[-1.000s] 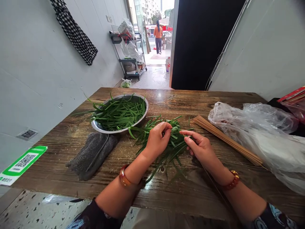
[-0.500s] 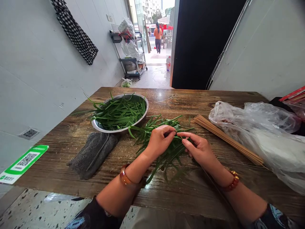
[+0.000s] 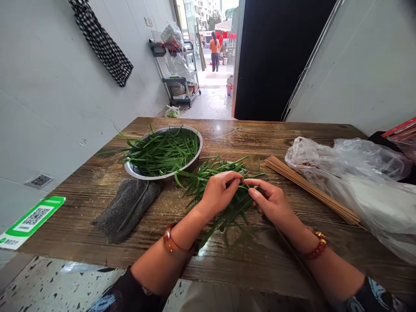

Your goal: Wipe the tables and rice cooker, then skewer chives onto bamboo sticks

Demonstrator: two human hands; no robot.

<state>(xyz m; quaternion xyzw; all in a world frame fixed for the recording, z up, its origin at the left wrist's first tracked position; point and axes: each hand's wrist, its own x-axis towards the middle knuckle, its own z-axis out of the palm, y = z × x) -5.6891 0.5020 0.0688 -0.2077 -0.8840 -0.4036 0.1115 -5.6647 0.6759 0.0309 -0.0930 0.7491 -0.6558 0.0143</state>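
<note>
Over a loose pile of garlic chives (image 3: pixel 224 167), my two hands meet almost fingertip to fingertip. My left hand (image 3: pixel 221 190) is closed in a pinch, with green blades at its fingertips; the fingers mostly hide what they grip. Between thumb and forefinger, my right hand (image 3: pixel 268 199) pinches a thin bamboo skewer (image 3: pixel 246 184), whose tip reaches my left fingertips. The skewer's rear part seems to run down beneath my right forearm. More chives (image 3: pixel 165 151) fill a metal bowl (image 3: pixel 200 145) behind and left of my hands.
A bundle of bamboo skewers (image 3: pixel 308 188) lies right of my hands, beside clear plastic bags (image 3: pixel 364 186). A dark grey cloth (image 3: pixel 128 210) rests at the left. Beyond the wooden table (image 3: pixel 266 138) stand a cart (image 3: pixel 177 80) and, outside, a person (image 3: pixel 214 51).
My hands stay nearly in place, with only a slight shift of the fingers around the skewer tip. The person outside has moved a little to the left.
</note>
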